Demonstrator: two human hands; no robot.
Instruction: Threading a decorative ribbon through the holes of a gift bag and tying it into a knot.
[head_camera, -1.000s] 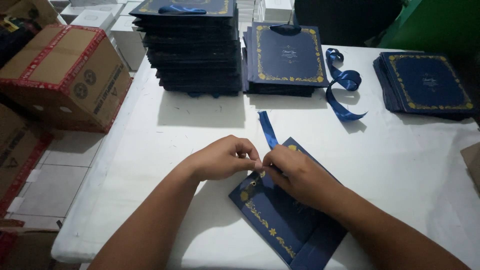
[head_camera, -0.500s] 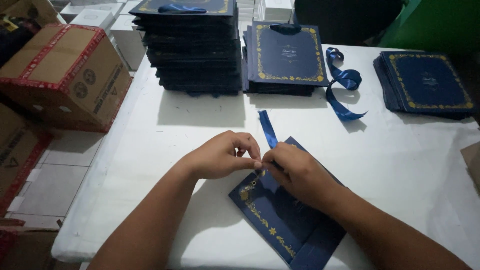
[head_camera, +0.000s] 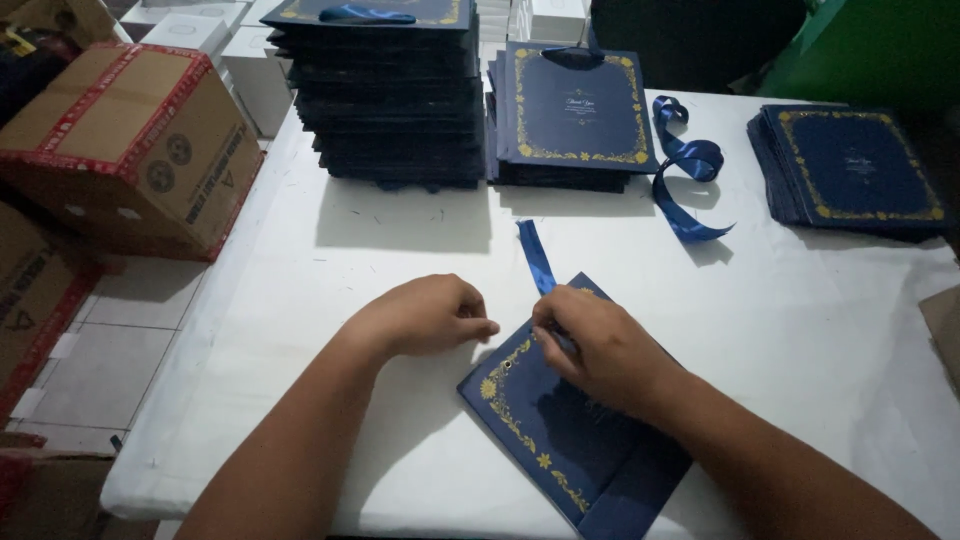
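Lying flat at lower centre of frame on the white worktop (head_camera: 400, 260): 1 navy paper bag (head_camera: 570, 420) with gold floral border, corner pointing up.

Resting on the bag's upper edge: right hand (head_camera: 600, 350), grip pressed together, pinching the blue ribbon strip (head_camera: 535, 255) where it meets the bag; strip trailing toward frame centre.

Sitting just left of the bag: left hand (head_camera: 430, 315), fingers curled shut, apparently holding nothing, fingertips near the bag's corner, not touching the ribbon.

Standing at upper centre: tall stack of navy bags (head_camera: 390, 95), lower stack (head_camera: 575, 110) beside it. Lying to their right: loose blue ribbon (head_camera: 685, 165). Sitting at upper right: 3rd stack (head_camera: 850, 170). Sitting at upper left: cardboard box (head_camera: 125, 140).
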